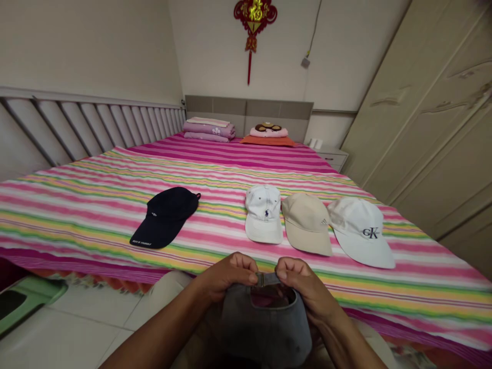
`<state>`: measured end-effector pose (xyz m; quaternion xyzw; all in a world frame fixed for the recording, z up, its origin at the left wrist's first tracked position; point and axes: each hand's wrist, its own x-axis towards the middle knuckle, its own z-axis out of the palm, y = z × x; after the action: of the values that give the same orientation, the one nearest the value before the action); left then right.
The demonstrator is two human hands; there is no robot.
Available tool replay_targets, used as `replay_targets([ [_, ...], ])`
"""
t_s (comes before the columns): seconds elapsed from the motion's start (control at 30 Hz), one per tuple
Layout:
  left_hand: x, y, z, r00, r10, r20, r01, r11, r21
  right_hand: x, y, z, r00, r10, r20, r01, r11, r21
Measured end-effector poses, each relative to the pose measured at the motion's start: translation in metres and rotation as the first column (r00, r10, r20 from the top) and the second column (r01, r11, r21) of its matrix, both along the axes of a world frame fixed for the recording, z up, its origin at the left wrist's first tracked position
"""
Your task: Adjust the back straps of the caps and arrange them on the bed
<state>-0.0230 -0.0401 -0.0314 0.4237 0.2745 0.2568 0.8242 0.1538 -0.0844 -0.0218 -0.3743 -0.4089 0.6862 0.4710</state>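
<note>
Close in front of me hangs a dark grey cap [265, 328], its back opening facing up. My left hand [230, 277] is closed on the left end of its back strap, by the buckle [260, 279]. At the other end of the strap, my right hand [300, 279] pinches the band between thumb and fingers. Beyond, on the bed, lie a white cap with a small rider logo [264, 212], a beige cap [306, 223] and a white cap with CK letters [363, 230], side by side. Apart to the left lies a black cap [167, 215].
The bed's striped sheet [215, 246] spreads before me. Folded purple bedding [209, 130] and a pink and orange stack [269, 134] sit by the headboard [246, 105]. A green plastic stool [34, 297] stands at lower left. The wardrobe [430, 113] is on the right.
</note>
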Motion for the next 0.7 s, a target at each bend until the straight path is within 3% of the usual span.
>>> replay_targets([
  [0.13, -0.005, 0.003, -0.001, 0.987, 0.039, 0.158, -0.032, 0.998, -0.046, 0.004, 0.006, 0.000, 0.987, 0.141, -0.079, -0.143, 0.990, -0.017],
  [0.27, -0.013, 0.008, 0.001, 0.952, 0.064, 0.300, -0.037, 0.995, -0.097, 0.012, 0.012, -0.006, 0.922, 0.359, -0.147, -0.371, 0.927, -0.060],
  [0.33, -0.017, 0.012, 0.004, 0.944, 0.060, 0.326, -0.026, 0.994, -0.107, 0.012, 0.014, -0.006, 0.898, 0.388, -0.206, -0.403, 0.914, -0.038],
  [0.5, -0.028, 0.021, -0.001, 0.949, -0.015, 0.314, 0.029, 0.999, -0.039, 0.004, 0.018, 0.006, 0.932, 0.217, -0.290, -0.230, 0.973, -0.013],
  [0.63, -0.037, 0.021, -0.025, 0.958, -0.092, 0.271, 0.108, 0.993, -0.044, 0.007, 0.026, 0.008, 0.948, 0.105, -0.300, -0.110, 0.994, 0.000],
  [0.7, -0.039, 0.018, -0.037, 0.956, -0.067, 0.285, 0.092, 0.993, -0.075, 0.012, 0.030, 0.007, 0.949, 0.015, -0.315, -0.018, 1.000, -0.009],
])
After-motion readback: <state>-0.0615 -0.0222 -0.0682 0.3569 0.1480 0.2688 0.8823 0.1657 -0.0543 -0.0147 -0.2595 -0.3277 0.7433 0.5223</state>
